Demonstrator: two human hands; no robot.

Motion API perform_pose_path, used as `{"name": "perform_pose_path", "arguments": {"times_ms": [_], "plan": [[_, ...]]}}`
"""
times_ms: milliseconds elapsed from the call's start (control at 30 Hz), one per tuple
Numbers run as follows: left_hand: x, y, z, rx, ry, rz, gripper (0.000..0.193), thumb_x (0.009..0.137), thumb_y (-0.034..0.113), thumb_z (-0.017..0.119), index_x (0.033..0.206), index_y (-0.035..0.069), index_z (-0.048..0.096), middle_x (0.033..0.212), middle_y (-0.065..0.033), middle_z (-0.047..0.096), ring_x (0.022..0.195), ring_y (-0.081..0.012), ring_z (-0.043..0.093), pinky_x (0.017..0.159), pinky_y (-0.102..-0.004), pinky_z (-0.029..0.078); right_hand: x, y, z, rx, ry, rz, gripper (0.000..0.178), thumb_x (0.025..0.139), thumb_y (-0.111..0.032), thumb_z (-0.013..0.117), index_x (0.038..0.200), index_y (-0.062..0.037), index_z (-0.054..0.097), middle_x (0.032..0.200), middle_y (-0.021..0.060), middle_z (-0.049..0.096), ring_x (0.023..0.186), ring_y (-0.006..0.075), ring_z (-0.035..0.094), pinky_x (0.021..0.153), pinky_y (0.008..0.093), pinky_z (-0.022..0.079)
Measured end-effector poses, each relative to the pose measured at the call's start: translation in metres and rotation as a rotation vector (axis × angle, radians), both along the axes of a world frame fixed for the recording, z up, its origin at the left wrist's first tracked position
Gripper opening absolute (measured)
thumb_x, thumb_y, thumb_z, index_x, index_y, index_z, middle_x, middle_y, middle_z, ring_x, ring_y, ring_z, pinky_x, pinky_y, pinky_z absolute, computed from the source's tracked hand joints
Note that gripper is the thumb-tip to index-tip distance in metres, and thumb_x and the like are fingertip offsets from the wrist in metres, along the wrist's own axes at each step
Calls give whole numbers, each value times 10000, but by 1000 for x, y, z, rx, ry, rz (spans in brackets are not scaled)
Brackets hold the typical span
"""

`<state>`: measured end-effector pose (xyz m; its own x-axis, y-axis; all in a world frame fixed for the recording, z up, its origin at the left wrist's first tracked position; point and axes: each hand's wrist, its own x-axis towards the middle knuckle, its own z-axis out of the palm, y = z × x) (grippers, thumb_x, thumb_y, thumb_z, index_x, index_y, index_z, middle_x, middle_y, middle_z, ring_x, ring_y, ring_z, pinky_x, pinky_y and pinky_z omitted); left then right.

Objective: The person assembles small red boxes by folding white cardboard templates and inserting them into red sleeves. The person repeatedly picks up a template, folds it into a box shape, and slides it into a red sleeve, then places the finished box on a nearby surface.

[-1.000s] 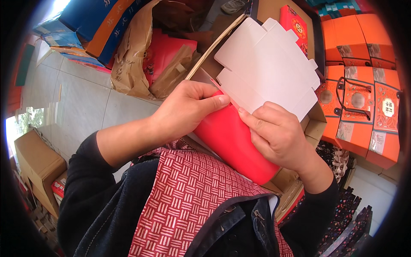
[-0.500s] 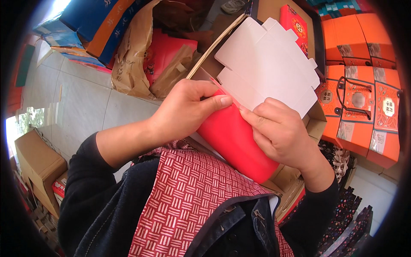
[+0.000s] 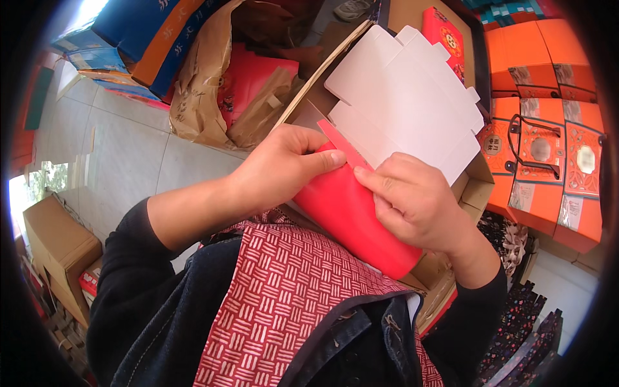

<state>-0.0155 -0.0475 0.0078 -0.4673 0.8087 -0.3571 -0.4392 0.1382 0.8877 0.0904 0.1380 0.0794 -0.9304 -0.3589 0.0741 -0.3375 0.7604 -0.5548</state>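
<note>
A glossy red sheet of card [image 3: 351, 222] is bent in a curve in front of my apron, between both hands. My left hand [image 3: 284, 161] pinches its upper edge, thumb on top and fingers hidden underneath. Close beside it, my right hand [image 3: 412, 200] has thumb and forefinger closed on the same edge, the other fingers curled. A narrow red strip [image 3: 343, 143] stands along that edge, beyond my thumbs. Just past it lies a flat, unfolded white box blank [image 3: 400, 103] with notched tabs, resting over an open cardboard carton [image 3: 478, 187].
Orange gift boxes [image 3: 538, 151], one with a dark handle, are stacked at the right. A torn brown paper wrapping [image 3: 200, 97] holds red sheets [image 3: 258, 80]. Blue boxes [image 3: 135, 39] stand far left; a brown carton [image 3: 61, 248] sits near left. A red patterned box [image 3: 445, 42] lies behind the blank.
My right hand has slid slightly left and down along the card's edge, nearer my left thumb. More of the red strip beyond the thumbs now shows, turned up from the edge.
</note>
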Motion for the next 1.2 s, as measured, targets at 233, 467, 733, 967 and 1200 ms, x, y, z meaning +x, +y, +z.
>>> {"name": "perform_pose_path", "arguments": {"times_ms": [233,467,733,967,1200], "plan": [[-3,-1,6,57,-45,-77,234,963,172,557,1015,-30,665,878,-27,668,774,-59,595,711,-216,497,-3,1,3,-297,-262,-164,394,757,64,578,1145,8,621,805,83,539,630,134,520,588,248,444],[-4,0,12,95,25,-69,252,977,185,532,1034,-25,659,891,-34,663,800,-67,596,733,-215,495,2,1,-3,-374,-262,-323,348,798,-8,668,1145,2,648,812,61,536,687,112,512,610,229,426],[1,-1,-3,108,69,57,330,929,46,576,1239,-21,484,1016,-70,616,944,-98,594,836,-244,492,5,7,-8,-257,-282,-312,344,859,-67,608,1198,-13,615,941,108,597,803,189,596,720,275,477],[-1,-21,-1,220,232,-144,506,847,-91,613,1293,9,395,1158,-77,544,1076,-127,560,912,-269,467,6,6,-9,-318,-287,-303,332,906,-98,562,1222,1,593,1087,144,621,938,226,622,834,284,477],[-6,-20,4,-51,257,-235,313,828,-78,652,1108,-5,532,1034,-46,580,930,-74,572,810,-221,477,1,-1,2,-445,-461,-378,282,915,-84,565,1171,21,619,1048,170,654,958,214,634,852,282,476]]}}
